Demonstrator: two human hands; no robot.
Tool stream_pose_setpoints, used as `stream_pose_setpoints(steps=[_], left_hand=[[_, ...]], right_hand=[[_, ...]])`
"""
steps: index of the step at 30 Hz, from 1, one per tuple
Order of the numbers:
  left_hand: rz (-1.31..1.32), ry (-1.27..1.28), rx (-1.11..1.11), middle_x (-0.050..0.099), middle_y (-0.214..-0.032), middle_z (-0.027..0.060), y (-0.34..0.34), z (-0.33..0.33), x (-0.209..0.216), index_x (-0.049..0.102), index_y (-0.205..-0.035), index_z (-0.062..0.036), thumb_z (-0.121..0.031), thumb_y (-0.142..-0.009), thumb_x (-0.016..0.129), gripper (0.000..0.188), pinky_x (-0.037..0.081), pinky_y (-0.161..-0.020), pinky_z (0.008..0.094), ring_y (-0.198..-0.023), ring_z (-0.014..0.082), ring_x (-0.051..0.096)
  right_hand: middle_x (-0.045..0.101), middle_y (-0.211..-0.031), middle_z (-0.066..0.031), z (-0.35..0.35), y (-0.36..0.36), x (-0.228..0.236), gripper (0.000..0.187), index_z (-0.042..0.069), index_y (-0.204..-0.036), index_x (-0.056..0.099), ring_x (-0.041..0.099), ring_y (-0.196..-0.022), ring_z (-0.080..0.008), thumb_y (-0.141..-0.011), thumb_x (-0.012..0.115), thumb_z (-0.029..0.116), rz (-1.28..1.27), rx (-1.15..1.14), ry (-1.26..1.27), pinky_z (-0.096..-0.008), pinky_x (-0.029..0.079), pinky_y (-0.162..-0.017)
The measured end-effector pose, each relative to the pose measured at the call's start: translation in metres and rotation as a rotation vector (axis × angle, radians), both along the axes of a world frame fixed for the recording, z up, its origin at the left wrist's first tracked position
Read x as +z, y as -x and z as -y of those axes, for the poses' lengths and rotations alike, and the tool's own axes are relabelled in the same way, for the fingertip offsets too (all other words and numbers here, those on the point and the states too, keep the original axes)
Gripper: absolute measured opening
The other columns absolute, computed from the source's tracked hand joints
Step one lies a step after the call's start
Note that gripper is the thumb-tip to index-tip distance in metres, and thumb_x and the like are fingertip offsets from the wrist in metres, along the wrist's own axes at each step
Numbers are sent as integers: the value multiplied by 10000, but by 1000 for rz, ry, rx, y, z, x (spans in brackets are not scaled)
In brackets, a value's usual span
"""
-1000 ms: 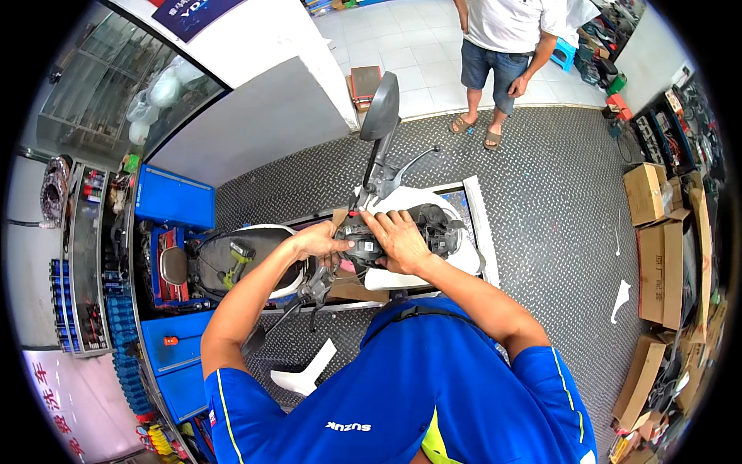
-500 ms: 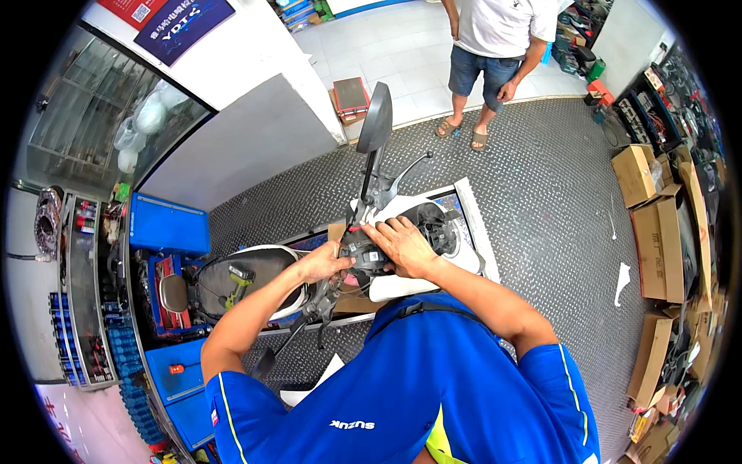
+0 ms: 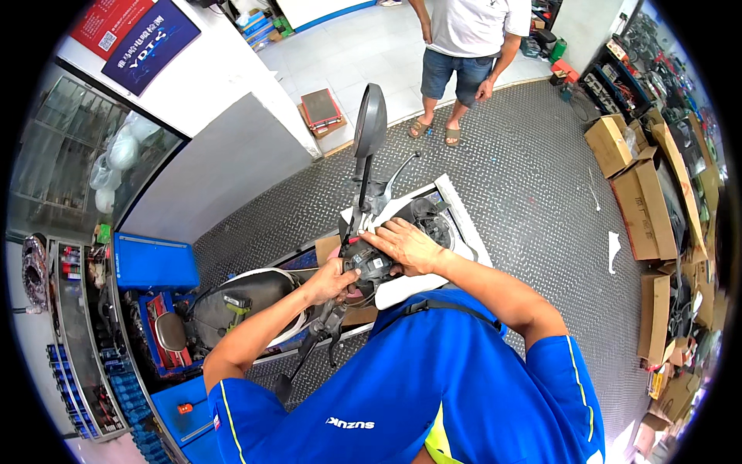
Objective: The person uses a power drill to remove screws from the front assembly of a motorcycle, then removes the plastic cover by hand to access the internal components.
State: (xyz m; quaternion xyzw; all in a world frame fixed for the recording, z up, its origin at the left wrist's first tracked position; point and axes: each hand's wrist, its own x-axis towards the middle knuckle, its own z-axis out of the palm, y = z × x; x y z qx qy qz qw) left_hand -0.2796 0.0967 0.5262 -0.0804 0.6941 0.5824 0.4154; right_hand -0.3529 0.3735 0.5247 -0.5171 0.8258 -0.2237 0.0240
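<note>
Since the earlier frame, the view has swung so that a standing person in a white shirt [image 3: 473, 35] and the open brown cardboard boxes [image 3: 640, 215] sit further left, while both hands stay at the same spot: a compact black plastic unit with a pale label [image 3: 372, 264], midway between the handlebars of a white-panelled scooter [image 3: 399, 289]. The left hand [image 3: 331, 281] looks clamped on its left edge, thumb on top and fingers curled beneath; the right hand [image 3: 410, 246] lies across its far right side, fingers extended close together, though I cannot tell whether its thumb grips underneath. Good handling here probably means sharing support evenly, keeping the unit level, pressing near its edges and sparing any wiring below. Beyond are a black oval mirror [image 3: 371, 124], a long black seat [image 3: 267, 292] bearing a green-and-black power tool [image 3: 237, 306], and the grey diamond-plate floor [image 3: 533, 185].
</note>
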Motion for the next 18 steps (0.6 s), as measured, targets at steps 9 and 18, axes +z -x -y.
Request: stream_pose_setpoints(steps=[9, 18], left_hand=[[5, -137, 84, 757, -835, 132, -4, 5, -1, 577, -1285, 36, -266, -1095, 592, 357, 563, -494, 277, -537, 122, 651], [5, -357, 183, 727, -942, 97, -16, 13, 31, 602, -1314, -4, -259, -1059, 630, 362, 481, -464, 252, -640, 112, 661]], right_hand=[[616, -1219, -181, -39, -53, -39, 697, 25, -1360, 606, 577, -1150, -388, -763, 874, 266, 87, -345, 114, -489, 488, -1012], [626, -1277, -185, -33, -36, -20, 696, -10, -1320, 650, 574, -1210, -381, -770, 885, 344, 261, -214, 67, -467, 443, -1070]])
